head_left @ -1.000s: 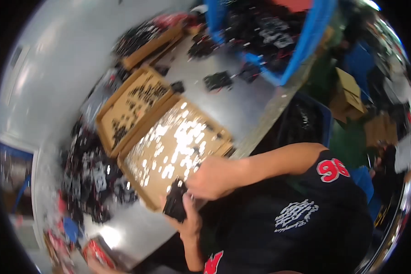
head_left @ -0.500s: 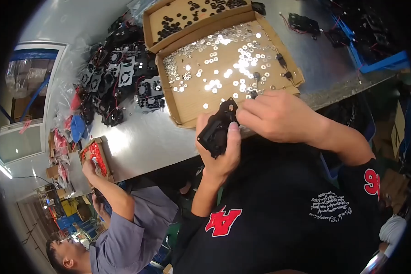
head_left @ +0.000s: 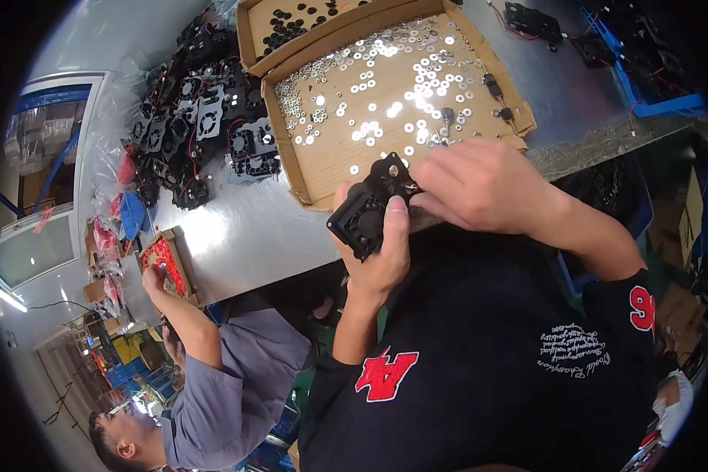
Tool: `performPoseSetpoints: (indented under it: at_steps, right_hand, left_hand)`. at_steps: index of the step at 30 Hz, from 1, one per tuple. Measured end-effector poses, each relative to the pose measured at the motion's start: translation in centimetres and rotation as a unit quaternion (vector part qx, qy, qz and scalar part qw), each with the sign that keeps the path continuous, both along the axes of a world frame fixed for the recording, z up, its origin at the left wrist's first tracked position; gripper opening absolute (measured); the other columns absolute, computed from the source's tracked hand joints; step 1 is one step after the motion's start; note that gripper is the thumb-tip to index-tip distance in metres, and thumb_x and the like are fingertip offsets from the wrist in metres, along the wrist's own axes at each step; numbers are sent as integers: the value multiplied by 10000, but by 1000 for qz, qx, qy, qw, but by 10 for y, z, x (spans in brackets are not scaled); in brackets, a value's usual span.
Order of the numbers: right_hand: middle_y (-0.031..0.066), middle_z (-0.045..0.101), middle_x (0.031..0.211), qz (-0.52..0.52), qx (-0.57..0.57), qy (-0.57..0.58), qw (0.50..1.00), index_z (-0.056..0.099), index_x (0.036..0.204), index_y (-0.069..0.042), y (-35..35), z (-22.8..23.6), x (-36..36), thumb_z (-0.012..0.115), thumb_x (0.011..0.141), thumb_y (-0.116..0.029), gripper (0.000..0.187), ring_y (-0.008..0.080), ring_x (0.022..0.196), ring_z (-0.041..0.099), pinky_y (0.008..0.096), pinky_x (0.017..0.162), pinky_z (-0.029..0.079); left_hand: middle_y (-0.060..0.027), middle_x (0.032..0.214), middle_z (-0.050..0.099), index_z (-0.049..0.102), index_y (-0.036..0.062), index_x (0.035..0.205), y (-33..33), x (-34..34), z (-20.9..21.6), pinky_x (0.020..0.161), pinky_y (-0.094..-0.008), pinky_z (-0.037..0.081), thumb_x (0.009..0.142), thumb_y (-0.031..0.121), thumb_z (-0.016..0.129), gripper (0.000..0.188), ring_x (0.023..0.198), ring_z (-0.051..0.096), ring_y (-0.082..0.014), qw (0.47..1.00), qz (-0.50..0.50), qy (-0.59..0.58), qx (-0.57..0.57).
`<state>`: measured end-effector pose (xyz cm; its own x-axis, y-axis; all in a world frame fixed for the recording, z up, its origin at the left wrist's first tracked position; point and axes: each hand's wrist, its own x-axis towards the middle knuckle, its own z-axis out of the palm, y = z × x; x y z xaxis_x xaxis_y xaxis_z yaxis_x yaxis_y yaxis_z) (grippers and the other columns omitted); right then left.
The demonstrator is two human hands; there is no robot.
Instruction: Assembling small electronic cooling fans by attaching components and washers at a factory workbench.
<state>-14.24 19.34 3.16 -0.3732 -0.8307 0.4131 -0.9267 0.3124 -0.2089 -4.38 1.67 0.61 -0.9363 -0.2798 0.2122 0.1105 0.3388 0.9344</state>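
Note:
My left hand (head_left: 379,271) grips a black plastic fan unit (head_left: 363,219) just over the table's front edge, thumb across its face and fingers behind it. The fan's round rotor shows near the lower end, and the narrower upper end has a hole. My right hand (head_left: 480,187) is curled at the unit's right side, its fingertips close to the upper end and slightly blurred. Whatever those fingers pinch is hidden. Just beyond both hands lies a shallow cardboard tray (head_left: 311,177) scattered with silver washers (head_left: 370,130) and several small black-ended parts (head_left: 492,85).
Behind the tray, a second cardboard box (head_left: 248,35) holds black round pieces. Fan assemblies (head_left: 208,118) are heaped at left, and others (head_left: 531,22) lie near a blue crate (head_left: 669,105) at right. At left, a co-worker's hand (head_left: 154,279) reaches into a box of red parts (head_left: 173,259).
My left hand has turned the fan unit so more of its rotor face shows, shifting slightly left. My right hand has stayed beside it, with its fingers moved.

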Motion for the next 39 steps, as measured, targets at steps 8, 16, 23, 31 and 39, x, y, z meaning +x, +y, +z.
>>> performPoseSetpoints:
  at_steps: [8,16,23,31,39]
  right_hand:
    - [105,613,1078,-18,-256,-385,887,515,1313,-25,-9,-3,6,827,736,-131,665,193,861,641,288,733,521]
    - [59,622,954,-43,-325,-485,811,667,1072,-2,-29,-3,14,733,823,-56,263,101,783,625,227,660,498]
    - [60,638,931,-69,-313,-495,807,691,1014,0,-41,-4,16,726,829,-66,200,106,767,629,233,616,485]
    - [87,645,899,-78,-316,-389,862,686,987,6,-44,-12,23,723,827,-55,175,174,729,642,291,603,503]
    - [100,650,846,-181,-240,-121,946,698,959,-29,-12,-26,14,734,788,-17,175,254,669,638,333,607,514]
  left_hand:
    - [-208,1018,709,623,-19,1146,-15,-11,5,660,-327,561,991,361,430,454,776,695,-244,769,-117,-106,620]
    - [-190,1064,694,616,-2,1175,-15,-17,6,743,-348,527,995,385,411,473,901,659,-242,709,-117,-75,691]
    - [-171,1063,683,614,-6,1158,-22,-11,3,720,-346,513,999,397,401,483,855,640,-225,662,-102,-97,737]
    - [-144,1099,627,595,-11,1168,-30,-5,7,705,-323,470,997,362,414,448,828,542,-184,679,-78,-90,725]
    - [-103,1050,511,518,-34,1187,-48,-13,6,690,-299,434,990,360,436,448,832,474,-175,634,-98,-89,762]
